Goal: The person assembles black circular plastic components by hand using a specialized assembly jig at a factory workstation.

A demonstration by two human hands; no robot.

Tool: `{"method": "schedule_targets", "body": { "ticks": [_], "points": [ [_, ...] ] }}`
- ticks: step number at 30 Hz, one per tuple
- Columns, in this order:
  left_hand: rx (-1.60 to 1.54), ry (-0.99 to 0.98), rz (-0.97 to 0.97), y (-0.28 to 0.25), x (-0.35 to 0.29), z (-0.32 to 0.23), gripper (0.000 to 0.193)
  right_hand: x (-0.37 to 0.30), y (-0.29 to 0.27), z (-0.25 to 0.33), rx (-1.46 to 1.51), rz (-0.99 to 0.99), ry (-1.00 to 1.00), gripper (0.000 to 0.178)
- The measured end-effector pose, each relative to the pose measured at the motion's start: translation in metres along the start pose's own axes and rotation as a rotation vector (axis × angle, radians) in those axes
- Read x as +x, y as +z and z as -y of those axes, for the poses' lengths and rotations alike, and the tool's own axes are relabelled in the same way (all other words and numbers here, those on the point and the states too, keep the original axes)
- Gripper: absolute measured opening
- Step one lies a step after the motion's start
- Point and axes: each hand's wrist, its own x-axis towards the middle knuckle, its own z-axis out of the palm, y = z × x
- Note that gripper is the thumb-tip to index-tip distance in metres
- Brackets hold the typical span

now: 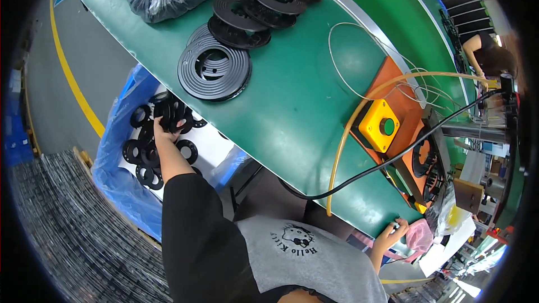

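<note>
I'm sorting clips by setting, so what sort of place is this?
Most likely a factory assembly area: a long green workbench carries overlapping large dark rings and a yellow push-button box, while a bin lined with blue plastic beside it holds small black rings.

Dk. lettering [300, 251] arcs under a cartoon print [297, 235] on wearer's gray shirt [337, 261], btwn. L hand [167, 130] & R hand [389, 235].
</note>
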Motion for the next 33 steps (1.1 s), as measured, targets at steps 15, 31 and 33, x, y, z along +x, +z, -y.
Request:
{"method": "schedule_targets", "body": {
  "ticks": [15,31,33],
  "points": [
    [-0.052,0.194,-0.057,0.019,0.010,0.000,0.042,-0.010,-0.008,0.011,0.001,-0.043,0.088,0.021],
    [-0.183,0.537,0.704,-0.031,-0.218,0.014,0.058,-0.001,-0.009,0.007,0.086,-0.037,0.056,0.022],
    [-0.146,0.482,1.080,-0.018,-0.235,0.000,0.061,-0.001,-0.011,0.007,0.094,-0.037,0.048,0.021]
  ]
}}
